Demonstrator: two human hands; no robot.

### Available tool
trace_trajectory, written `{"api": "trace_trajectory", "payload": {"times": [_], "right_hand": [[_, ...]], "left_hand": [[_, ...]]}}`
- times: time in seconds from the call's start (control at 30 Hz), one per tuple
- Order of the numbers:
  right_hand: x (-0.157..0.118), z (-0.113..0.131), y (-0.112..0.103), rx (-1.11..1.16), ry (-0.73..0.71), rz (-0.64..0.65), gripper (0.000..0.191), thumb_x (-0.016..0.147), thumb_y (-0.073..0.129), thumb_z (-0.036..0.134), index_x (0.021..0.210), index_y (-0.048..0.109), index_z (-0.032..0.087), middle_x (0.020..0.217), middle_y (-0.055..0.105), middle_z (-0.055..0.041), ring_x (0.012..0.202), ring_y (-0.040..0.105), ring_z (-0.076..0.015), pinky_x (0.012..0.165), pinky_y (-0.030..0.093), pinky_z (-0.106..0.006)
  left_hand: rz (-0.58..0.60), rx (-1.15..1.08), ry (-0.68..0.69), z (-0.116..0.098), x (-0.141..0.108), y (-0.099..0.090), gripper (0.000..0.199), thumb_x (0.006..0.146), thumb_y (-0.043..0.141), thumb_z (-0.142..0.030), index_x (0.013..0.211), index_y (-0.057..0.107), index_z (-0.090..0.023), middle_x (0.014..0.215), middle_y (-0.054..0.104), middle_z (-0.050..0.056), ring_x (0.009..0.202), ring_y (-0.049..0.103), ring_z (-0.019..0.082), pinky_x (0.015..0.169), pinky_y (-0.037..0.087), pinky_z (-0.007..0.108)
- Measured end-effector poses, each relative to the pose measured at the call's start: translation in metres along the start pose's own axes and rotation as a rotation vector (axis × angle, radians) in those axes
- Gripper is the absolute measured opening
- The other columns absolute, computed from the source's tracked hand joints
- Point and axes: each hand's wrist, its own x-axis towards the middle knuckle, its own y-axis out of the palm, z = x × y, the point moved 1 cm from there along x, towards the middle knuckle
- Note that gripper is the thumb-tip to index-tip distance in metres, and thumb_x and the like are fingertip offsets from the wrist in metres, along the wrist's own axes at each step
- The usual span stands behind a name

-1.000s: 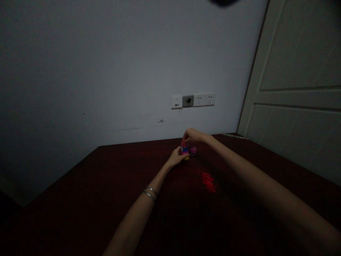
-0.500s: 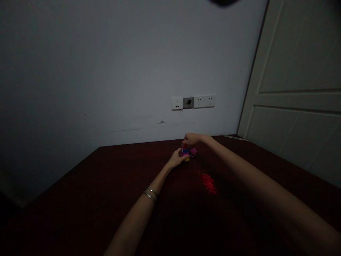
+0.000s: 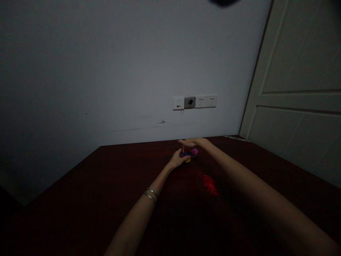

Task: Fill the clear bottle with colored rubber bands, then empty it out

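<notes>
A small colourful container, blue and red with a yellow part at its base, stands near the far edge of the table. My left hand is closed around its lower part, thumb at the front, with two bracelets on that wrist. Over the top of the container, my right hand lies flat with its fingers stretched out to the left. The hand hides the container's top, and I cannot tell whether the palm presses on it. Just to the right is a small pink object with a pale loop, its kind unclear.
A loose pile of thin red pieces lies between my forearms on the dark reddish table. Behind the table, the wall carries a row of sockets. A pale panelled door stands at the right.
My right hand has gone from curled fingers at the container's top to a flat palm, slightly lower. My left hand keeps its hold. The view has shifted slightly.
</notes>
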Motion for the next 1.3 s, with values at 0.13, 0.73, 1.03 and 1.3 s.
{"api": "trace_trajectory", "payload": {"times": [0.13, 0.73, 1.03, 1.3], "right_hand": [[0.0, 0.0, 0.001, 0.051, -0.015, 0.007, 0.07, 0.083, 0.019, 0.062, 0.07, 0.072, 0.017, 0.073, 0.069, -0.0102, 0.069, 0.06, -0.02, 0.074, 0.045, -0.034], [-0.024, 0.015, -0.021, -0.199, 0.032, -0.298, 0.072, 0.088, 0.018, 0.056, 0.089, 0.068, 0.004, 0.093, 0.066, -0.0198, 0.086, 0.061, -0.0237, 0.076, 0.042, -0.028], [-0.037, 0.009, -0.028, -0.086, -0.043, -0.384, 0.07, 0.089, 0.02, 0.054, 0.08, 0.07, 0.006, 0.081, 0.068, -0.0163, 0.075, 0.061, -0.0206, 0.072, 0.041, -0.027], [-0.042, -0.04, -0.009, 0.259, -0.145, -0.713, 0.065, 0.088, 0.02, 0.053, 0.071, 0.066, 0.011, 0.069, 0.066, -0.0091, 0.065, 0.06, -0.0161, 0.066, 0.042, -0.025]], "left_hand": [[0.011, -0.019, 0.002, 0.001, 0.001, 0.001, 0.046, 0.067, 0.067, -0.038, 0.1, 0.055, -0.01, 0.082, 0.058, 0.005, 0.067, 0.049, 0.012, 0.063, 0.041, 0.025], [-0.009, -0.064, -0.025, -0.007, -0.005, -0.003, 0.039, 0.064, 0.069, -0.036, 0.093, 0.06, -0.012, 0.082, 0.062, 0.004, 0.077, 0.054, 0.016, 0.072, 0.043, 0.029], [0.041, -0.097, -0.01, -0.006, -0.005, -0.002, 0.045, 0.064, 0.07, -0.035, 0.1, 0.059, -0.011, 0.088, 0.062, 0.006, 0.077, 0.055, 0.015, 0.073, 0.043, 0.029], [0.024, -0.201, -0.157, -0.013, 0.002, -0.026, 0.06, 0.065, 0.069, -0.035, 0.116, 0.049, -0.011, 0.1, 0.061, 0.012, 0.086, 0.057, 0.016, 0.074, 0.043, 0.027]]}}
